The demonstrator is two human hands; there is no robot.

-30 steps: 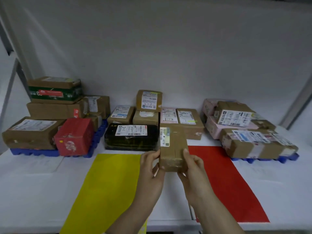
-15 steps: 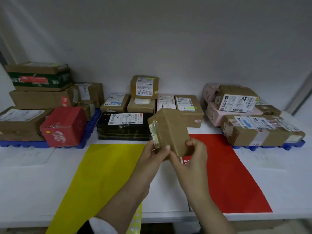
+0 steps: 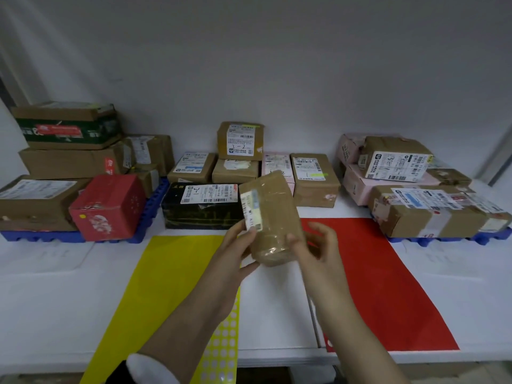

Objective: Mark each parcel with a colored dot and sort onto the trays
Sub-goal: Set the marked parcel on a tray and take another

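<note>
Bkgd: plain white wall (image 3: pixel 277 65) across the rear, greyer toward top, brighter lower down. White surface (image 3: pixel 55 300) runs full width, meets the wall at back. Panel seam (image 3: pixel 314 322) right of ctr. Grey upright (image 3: pixel 501 159) slants at far R; grey frame (image 3: pixel 11 87) at far L. Light dim, even.

White table (image 3: pixel 50 300), yellow sheet (image 3: pixel 166 278), red sheet (image 3: pixel 388 286), left blue tray (image 3: pixel 41 237), right blue tray (image 3: pixel 443 240), black parcel (image 3: pixel 202 217) between.
</note>
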